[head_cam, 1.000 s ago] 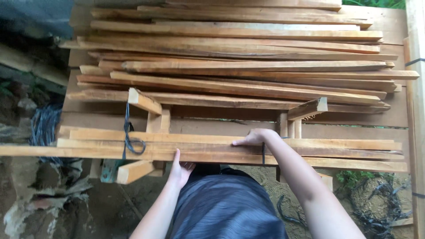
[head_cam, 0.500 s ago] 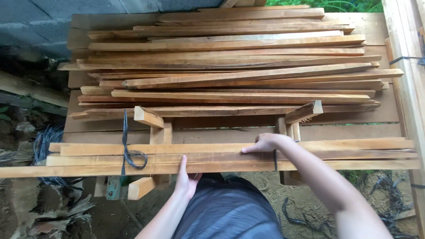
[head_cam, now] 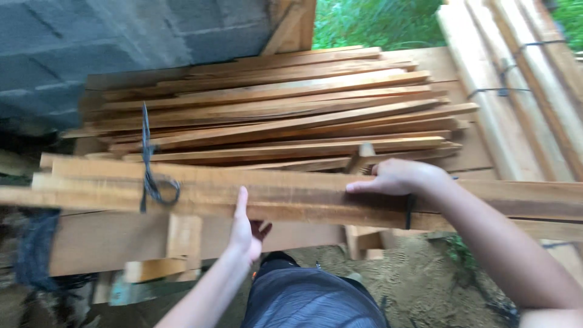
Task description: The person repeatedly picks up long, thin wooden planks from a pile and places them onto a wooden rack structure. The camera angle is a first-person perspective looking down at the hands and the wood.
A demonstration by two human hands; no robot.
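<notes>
You are in the lifting step: both hands are on the bundle (head_cam: 291,194), a tied pack of long boards that lies across the near edge of the stack (head_cam: 273,115). Your left hand (head_cam: 246,228) presses its palm flat against the near face of the bundle, fingers pointing up and not curled around it. Your right hand (head_cam: 395,177) lies on top, further right, fingers spread over the upper board. So the bundle is directly in front of you, between the two hands and touching both. A dark strap (head_cam: 149,176) binds it near the left end. I judge the next move needs a firmer hold from below and an even lift, because the long ends reach far past both hands and can tip
</notes>
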